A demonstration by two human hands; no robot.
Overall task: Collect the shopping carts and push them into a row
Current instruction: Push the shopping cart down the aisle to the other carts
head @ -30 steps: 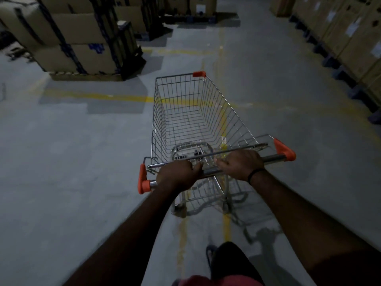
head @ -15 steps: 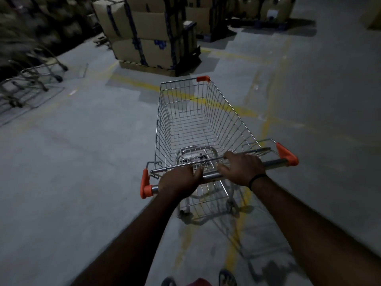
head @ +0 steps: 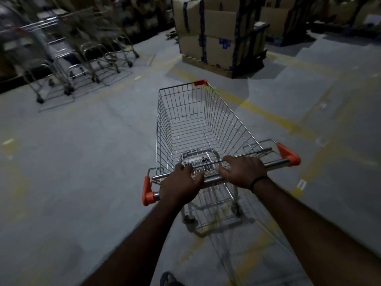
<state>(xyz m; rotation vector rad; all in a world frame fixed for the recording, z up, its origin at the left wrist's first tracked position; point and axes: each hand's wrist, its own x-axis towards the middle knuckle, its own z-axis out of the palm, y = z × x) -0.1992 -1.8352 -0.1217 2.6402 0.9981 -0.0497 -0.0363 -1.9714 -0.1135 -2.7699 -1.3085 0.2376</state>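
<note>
An empty wire shopping cart (head: 198,122) with orange corner caps stands right in front of me on the grey floor. My left hand (head: 179,185) grips the left part of its chrome handle bar. My right hand (head: 243,170), with a dark band at the wrist, grips the bar just right of the middle. At the upper left, blurred, stands a row of several other carts (head: 70,52) nested along the wall.
A pallet of stacked cardboard boxes (head: 218,36) with blue straps sits beyond the cart's front, slightly right. More boxes (head: 340,13) line the far right. Yellow floor lines (head: 274,118) cross the concrete. My sandalled foot (head: 169,279) shows at the bottom.
The view and cart have swung left: the box pallet has shifted right, and the row of parked carts has come into view at the upper left. Both hands keep their grip.
</note>
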